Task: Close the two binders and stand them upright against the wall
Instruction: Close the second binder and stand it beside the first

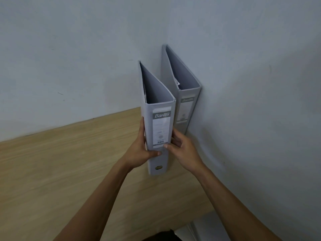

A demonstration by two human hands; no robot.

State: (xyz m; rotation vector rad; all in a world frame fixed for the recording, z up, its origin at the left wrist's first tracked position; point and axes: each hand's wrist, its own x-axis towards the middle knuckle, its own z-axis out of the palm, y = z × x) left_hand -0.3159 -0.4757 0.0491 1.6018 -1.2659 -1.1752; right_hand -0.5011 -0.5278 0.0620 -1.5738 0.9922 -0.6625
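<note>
Two grey lever-arch binders stand upright and closed on the wooden table [69,162], spines toward me. The far binder [186,108] stands in the corner, flat against the right wall. The near binder [160,126], with a white spine label, stands just left of it and closer to me. My left hand [139,152] grips the near binder's left side, thumb across the lower spine. My right hand [182,148] holds its right side, fingers between the two binders and thumb on the spine.
A pale wall runs along the back of the table and meets a second wall on the right, forming a corner. The table's front edge ends near the lower right, where a white object [203,228] shows below it.
</note>
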